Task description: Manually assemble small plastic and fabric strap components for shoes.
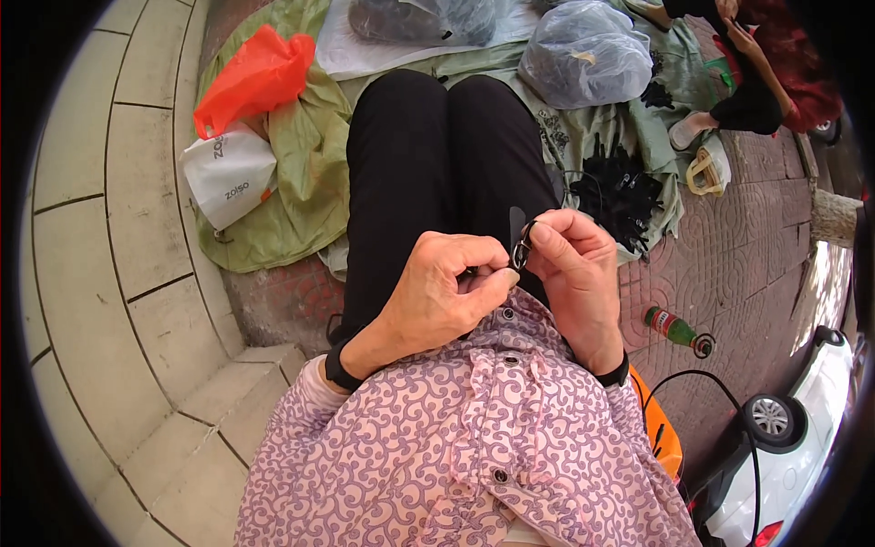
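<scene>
Above my lap, my left hand (448,284) and my right hand (581,273) meet with their fingertips closed on one small black piece (521,252). It has a shiny loop-like part, and a thin dark translucent flap rises from its top. Its exact kind is too small to make out. My left fingers curl and pinch its lower end, while the right thumb and forefinger grip its upper right side. Part of the piece is hidden behind the fingertips. Beyond my right knee, a heap of black strap-like pieces (620,193) lies on the ground sheet.
A green sheet (310,196) carries a red bag (260,77), a white bag (228,178) and a clear filled bag (585,55). Another person's arm (767,66) is at the far right. A green bottle (673,326) lies right, near a parked car (802,447). Stone steps (137,228) flank the left.
</scene>
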The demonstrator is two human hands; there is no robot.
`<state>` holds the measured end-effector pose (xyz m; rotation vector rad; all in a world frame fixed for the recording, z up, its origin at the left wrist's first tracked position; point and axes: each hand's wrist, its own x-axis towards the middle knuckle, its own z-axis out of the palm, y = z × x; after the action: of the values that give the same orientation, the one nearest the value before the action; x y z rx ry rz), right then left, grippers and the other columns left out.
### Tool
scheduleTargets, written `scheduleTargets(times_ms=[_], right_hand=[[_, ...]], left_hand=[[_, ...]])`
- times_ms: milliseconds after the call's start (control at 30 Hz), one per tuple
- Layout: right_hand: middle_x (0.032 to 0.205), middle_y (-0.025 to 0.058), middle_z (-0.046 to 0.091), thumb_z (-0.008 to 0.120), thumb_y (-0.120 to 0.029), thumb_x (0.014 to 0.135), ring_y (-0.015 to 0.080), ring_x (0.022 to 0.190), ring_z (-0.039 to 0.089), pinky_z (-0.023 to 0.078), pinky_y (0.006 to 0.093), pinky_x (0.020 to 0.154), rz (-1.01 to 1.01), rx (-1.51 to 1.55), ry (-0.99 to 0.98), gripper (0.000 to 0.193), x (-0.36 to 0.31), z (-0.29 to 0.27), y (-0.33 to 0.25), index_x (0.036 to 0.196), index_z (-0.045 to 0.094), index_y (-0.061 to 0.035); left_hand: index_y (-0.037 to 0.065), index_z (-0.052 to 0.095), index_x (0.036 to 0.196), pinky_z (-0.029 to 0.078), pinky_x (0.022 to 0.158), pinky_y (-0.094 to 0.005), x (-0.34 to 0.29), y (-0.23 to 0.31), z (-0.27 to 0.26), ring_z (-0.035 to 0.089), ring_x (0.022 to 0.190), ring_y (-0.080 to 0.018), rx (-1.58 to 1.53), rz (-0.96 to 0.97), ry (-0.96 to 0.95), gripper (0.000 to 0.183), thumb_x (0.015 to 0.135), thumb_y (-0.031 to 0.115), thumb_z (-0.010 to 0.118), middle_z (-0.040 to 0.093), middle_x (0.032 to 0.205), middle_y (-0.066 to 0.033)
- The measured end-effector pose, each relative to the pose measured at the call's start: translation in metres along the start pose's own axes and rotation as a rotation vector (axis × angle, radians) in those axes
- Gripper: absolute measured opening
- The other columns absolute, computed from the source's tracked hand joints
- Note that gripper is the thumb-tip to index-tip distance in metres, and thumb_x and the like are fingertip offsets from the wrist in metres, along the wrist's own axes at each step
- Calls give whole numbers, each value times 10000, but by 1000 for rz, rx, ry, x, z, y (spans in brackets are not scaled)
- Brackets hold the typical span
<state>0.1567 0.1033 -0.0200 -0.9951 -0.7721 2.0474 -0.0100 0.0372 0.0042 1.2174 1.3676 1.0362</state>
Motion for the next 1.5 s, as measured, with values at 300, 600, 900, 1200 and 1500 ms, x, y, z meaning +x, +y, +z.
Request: scheduleTargets(times_ms=[300, 600, 900, 1200, 1500], right_hand=[[1024, 40, 641, 736, -78, 833, 126, 1031, 574, 422, 259, 884, -234, -277, -49, 295, 4, 4, -20, 1108, 659, -3], [904, 85, 690, 773, 65, 715, 142, 829, 644, 497, 250, 737, -224, -434, -485, 242, 9, -12, -28, 943, 715, 12], [820, 99, 720, 779, 65, 680, 155, 749, 689, 517, 246, 680, -236, -538, -491, 178, -8, -25, -36, 841, 730, 9], [840, 36, 669, 706, 29, 811, 100, 702, 611, 480, 212, 637, -235, -464, 409, 168, 14, -151, -50, 978, 687, 21], [867, 44, 694, 699, -53, 830, 123, 757, 636, 521, 251, 696, -175, -624, 755, 177, 88, -328, 71, 998, 705, 4]], left_hand=[[-11, 644, 753, 434, 589, -245, 1, 8, -13, 566, 638, -61, -245, -245, -121, 199, 902, 114, 606, 636, 663, -5], [-1, 633, 732, 399, 602, -222, 1, 8, -15, 500, 630, -42, -432, -325, -199, 228, 913, 133, 593, 595, 658, 16], [-8, 604, 696, 381, 585, -221, -1, 10, -12, 481, 620, -37, -392, -421, -334, 230, 890, 116, 603, 573, 646, 28], [7, 611, 1033, 432, 678, -200, 12, -2, 0, 536, 755, -58, -546, -504, -104, 182, 978, 113, 475, 555, 849, 2], [-28, 563, 1061, 460, 735, -220, 25, 2, 5, 607, 829, -112, -530, -682, 17, 228, 932, -2, 376, 613, 1039, -123]])
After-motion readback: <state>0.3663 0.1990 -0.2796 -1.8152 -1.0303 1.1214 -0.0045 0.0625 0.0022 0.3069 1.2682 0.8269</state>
